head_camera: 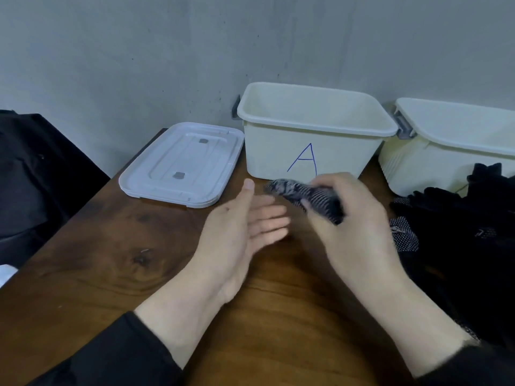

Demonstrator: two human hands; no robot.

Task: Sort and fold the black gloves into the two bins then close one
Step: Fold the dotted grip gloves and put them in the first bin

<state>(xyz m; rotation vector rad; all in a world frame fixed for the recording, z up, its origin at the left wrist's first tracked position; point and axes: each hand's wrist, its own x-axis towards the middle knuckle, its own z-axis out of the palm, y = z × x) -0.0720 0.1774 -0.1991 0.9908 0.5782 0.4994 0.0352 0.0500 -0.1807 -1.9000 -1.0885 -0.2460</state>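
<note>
My right hand [354, 221] grips a folded black glove [301, 195] with white dots, held just above the table in front of the cream bin marked "A" [278, 151]. My left hand [245, 224] is open beside it, palm turned toward the glove, fingers apart and blurred. A second cream bin [446, 151] stands to the right of bin A, partly cut off by the frame edge. A heap of black gloves [457, 218] lies on the table at the right, in front of the second bin. Both bins look open.
A white lid [181, 162] lies flat on the brown wooden table [111, 260] left of bin A. Dark fabric [33, 176] sits beyond the table's left edge. A grey wall stands right behind the bins.
</note>
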